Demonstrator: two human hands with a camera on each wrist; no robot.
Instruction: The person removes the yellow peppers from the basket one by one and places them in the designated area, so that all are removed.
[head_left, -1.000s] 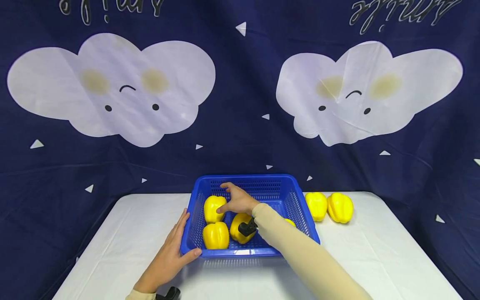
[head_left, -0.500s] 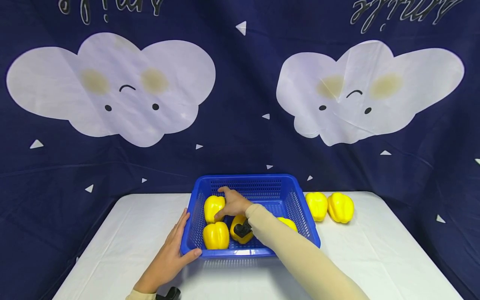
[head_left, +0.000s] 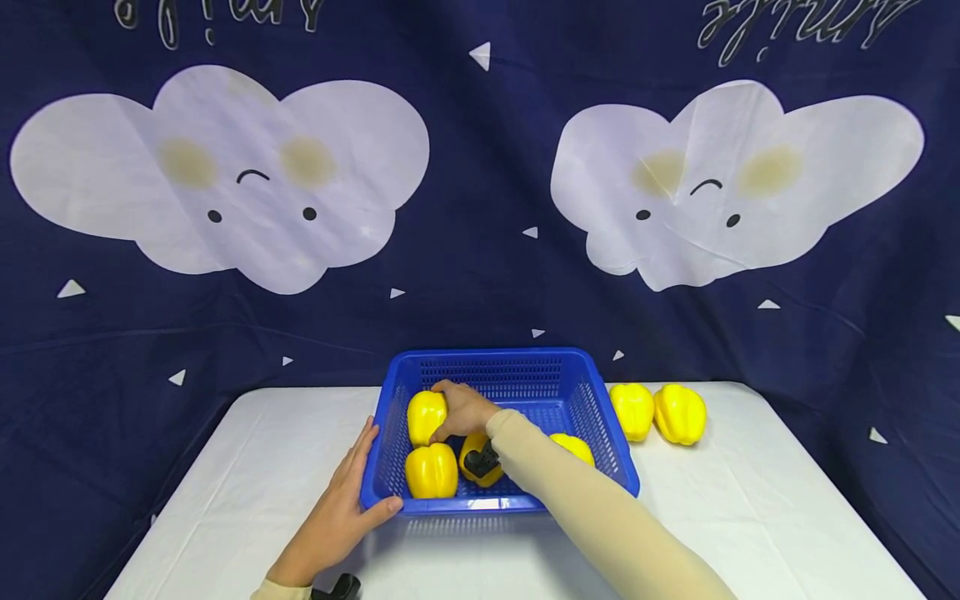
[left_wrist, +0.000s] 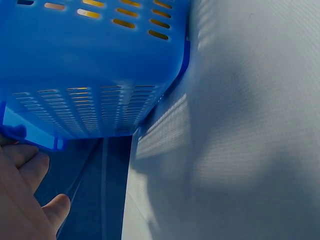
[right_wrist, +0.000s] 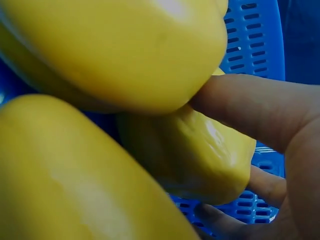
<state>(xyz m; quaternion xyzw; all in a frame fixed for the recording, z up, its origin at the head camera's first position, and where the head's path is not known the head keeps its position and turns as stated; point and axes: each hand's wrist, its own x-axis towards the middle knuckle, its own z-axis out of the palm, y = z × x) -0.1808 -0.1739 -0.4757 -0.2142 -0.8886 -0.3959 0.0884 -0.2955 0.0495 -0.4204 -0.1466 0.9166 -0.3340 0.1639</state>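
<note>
In the head view, my right hand [head_left: 463, 412] reaches into a blue plastic basket [head_left: 498, 506] and holds the back-left yellow bell pepper [head_left: 426, 418], thumb in front and fingers behind. The right wrist view shows the thumb [right_wrist: 245, 100] and fingertips on opposite sides of that pepper [right_wrist: 200, 155]. A second pepper [head_left: 431, 472] lies at the basket's front left. Beside it, another pepper [head_left: 486, 480] is partly covered by the wrist camera. My left hand [head_left: 337, 508] rests with straight fingers at the basket's front-left corner, thumb on the front rim.
Another yellow pepper [head_left: 573, 448] sits inside the basket's right side, partly behind the right sleeve [head_left: 592, 508]. To the basket's right, two yellow peppers [head_left: 632, 412] stand side by side on the white tablecloth [head_left: 750, 517]. A dark blue curtain [head_left: 480, 250] hangs behind the table.
My right hand has moved left and down onto the back-left pepper, and its fingers have come in around it. The left hand and the basket have stayed put.
</note>
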